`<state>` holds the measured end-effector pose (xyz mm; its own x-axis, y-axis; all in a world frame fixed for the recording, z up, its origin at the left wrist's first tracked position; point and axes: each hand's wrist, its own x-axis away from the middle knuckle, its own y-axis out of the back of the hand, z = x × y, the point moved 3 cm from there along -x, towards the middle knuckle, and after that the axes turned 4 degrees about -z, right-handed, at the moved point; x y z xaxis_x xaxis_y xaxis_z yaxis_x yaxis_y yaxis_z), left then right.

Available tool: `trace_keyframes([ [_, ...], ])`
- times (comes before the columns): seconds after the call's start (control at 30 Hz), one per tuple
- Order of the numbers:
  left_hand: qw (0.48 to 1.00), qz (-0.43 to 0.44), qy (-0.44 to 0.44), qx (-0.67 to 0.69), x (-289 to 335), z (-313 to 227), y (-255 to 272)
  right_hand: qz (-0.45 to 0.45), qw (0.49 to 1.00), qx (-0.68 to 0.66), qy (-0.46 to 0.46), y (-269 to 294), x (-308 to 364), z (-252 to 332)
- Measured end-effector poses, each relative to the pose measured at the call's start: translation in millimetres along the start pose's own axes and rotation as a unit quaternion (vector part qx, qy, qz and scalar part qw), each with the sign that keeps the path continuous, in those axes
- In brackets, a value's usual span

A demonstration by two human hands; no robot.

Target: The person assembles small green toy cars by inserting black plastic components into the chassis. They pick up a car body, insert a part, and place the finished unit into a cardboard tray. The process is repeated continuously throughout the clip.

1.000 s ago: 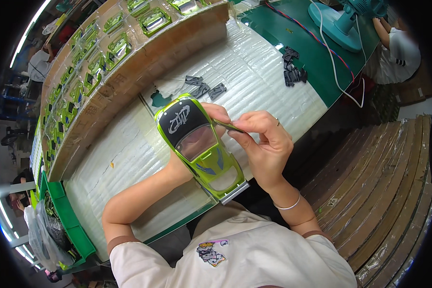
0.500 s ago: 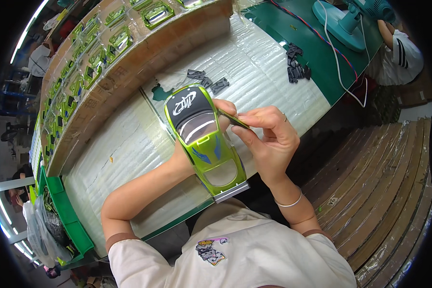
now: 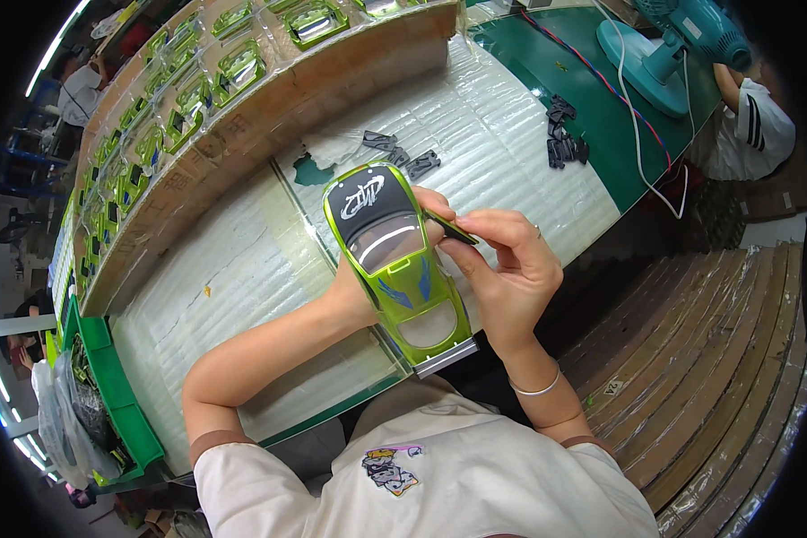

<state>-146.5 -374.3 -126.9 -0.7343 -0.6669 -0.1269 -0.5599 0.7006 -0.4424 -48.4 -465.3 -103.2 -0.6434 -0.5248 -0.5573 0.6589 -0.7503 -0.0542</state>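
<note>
A green toy car body shell (image 3: 394, 260) with a black hood, clear windows and blue wing marks is held over the table. My left hand (image 3: 353, 294) grips it from below, mostly hidden by the shell, with fingertips showing at its right side. Close to that side, my right hand (image 3: 511, 260) pinches a thin dark piece with a green edge (image 3: 453, 229) between thumb and fingers. It looks like a car door, and I cannot tell whether it touches the shell. Small black plastic parts (image 3: 423, 163) lie beyond the car.
A cardboard tray (image 3: 269, 125) of green car parts runs along the far left. More black parts (image 3: 565, 134) lie near a teal fan (image 3: 663, 67) and cables. A green bin (image 3: 121, 394) stands at left, stacked cardboard (image 3: 690, 377) at right. Another person (image 3: 753, 125) sits at far right.
The car shell and both hands appear slightly further right in the picture, as the whole view has shifted. Both holds stay the same, with the dark piece still beside the shell.
</note>
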Motion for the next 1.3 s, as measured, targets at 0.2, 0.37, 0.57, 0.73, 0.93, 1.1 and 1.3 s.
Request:
trace_keyframes([
  [0.2, 0.999, 0.013, 0.031, -0.016, 2, -9, -5, 0.005, 0.999, 0.032, 0.043, 2, 2, 3],
  [0.37, 0.998, 0.019, 0.018, -0.063, 4, -10, -4, 0.019, 0.993, 0.087, 0.074, 4, 3, 9],
  [0.57, 0.999, 0.026, 0.015, -0.039, 2, -18, -8, 0.003, 0.997, 0.04, 0.059, 3, 4, 4],
  [0.73, 0.996, 0.02, -0.027, -0.083, -1, -15, -4, 0.012, 0.997, -0.06, -0.047, 1, 2, -7],
  [0.93, 0.995, -0.003, -0.038, -0.096, -3, -22, -1, 0.043, 0.975, -0.17, -0.138, 2, 2, -14],
  [1.1, 0.904, -0.058, -0.202, -0.372, -12, -53, 2, 0.146, 0.935, -0.259, -0.192, -7, -4, -11],
  [1.3, 0.918, -0.035, -0.073, -0.387, -7, -71, -13, 0.2, 0.926, -0.203, -0.248, -4, -1, -11],
])
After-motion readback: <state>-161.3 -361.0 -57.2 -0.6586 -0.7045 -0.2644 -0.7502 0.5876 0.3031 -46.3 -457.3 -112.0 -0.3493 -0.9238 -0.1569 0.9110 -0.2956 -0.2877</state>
